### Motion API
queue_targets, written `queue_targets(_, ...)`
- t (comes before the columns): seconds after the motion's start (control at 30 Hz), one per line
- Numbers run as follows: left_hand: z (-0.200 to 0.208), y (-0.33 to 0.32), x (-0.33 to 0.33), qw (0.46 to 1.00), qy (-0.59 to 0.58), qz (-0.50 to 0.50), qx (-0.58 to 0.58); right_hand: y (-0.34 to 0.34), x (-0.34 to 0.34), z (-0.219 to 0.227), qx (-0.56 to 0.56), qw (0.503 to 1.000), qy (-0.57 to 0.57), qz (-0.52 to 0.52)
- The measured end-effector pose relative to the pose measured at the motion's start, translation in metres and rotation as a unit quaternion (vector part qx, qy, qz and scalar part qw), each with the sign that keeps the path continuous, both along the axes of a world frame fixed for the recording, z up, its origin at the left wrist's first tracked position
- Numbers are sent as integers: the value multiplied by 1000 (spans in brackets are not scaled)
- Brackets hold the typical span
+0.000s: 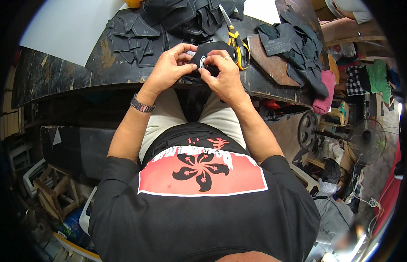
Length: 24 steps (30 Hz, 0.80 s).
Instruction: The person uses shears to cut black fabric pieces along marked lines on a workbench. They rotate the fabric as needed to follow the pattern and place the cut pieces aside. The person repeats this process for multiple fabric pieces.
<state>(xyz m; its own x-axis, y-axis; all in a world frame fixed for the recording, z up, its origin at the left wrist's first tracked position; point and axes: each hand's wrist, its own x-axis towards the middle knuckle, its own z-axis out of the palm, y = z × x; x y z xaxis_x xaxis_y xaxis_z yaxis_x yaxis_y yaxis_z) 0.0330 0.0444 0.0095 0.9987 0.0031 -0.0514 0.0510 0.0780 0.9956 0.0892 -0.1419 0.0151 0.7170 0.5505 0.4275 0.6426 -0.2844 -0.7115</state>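
Note:
At the near edge of the dark table, a small black piece of material (211,47) with a pale ring-shaped mark is held between my two hands. My left hand (170,67) is closed on its left side, thumb and fingers pinching the edge. Thumb and fingertips of my right hand (223,74) press together at the ring mark. Whether a smaller part sits between those fingertips cannot be made out. Just right of my right hand lie yellow-and-black scissors (242,56), blades pointing away. Many cut black pieces (135,32) are heaped beyond my left hand.
A worn black table (76,72) spans the front, with a large white sheet (68,26) at its left. More dark pieces (295,48) lie over a brown board (267,61) on the right. A pink roll (324,89) and a fan (367,137) stand beyond. Another person's arm (343,11) shows far right.

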Motion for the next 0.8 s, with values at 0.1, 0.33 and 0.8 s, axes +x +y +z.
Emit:
queue_targets(0.1,-2,-5,-4,999,-5,18,39,4,-5,-2,-7,1000,-21,-21)
queue_targets(0.33,-1,-11,-8,997,-22,15,72,8,-11,-8,-18,997,-60,-44)
queue_targets(0.8,-1,-11,-5,998,-18,23,60,11,-11,-13,-38,994,-94,-45)
